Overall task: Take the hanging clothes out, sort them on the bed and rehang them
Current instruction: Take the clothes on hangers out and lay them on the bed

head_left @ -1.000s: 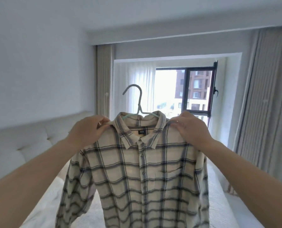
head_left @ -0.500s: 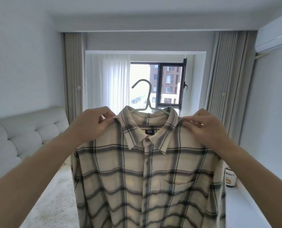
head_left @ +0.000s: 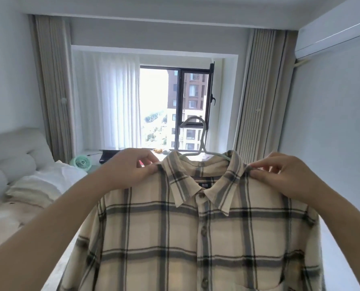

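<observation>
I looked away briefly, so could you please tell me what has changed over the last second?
The view swung round from the bed to the window. The plaid shirt stays on its hanger, left hand and right hand keeping their grip on its shoulders.

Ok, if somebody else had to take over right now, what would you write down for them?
Left hand: pinches the plaid shirt at its left shoulder.
Right hand: pinches the other shoulder.
The shirt is held up in the air, buttoned, on the pale hanger, hook free.
The bed lies below, to the left.
Done: this shirt is on its hanger.
Left: hang it on the rail, which is out of view. Other clothes are not in view.
</observation>
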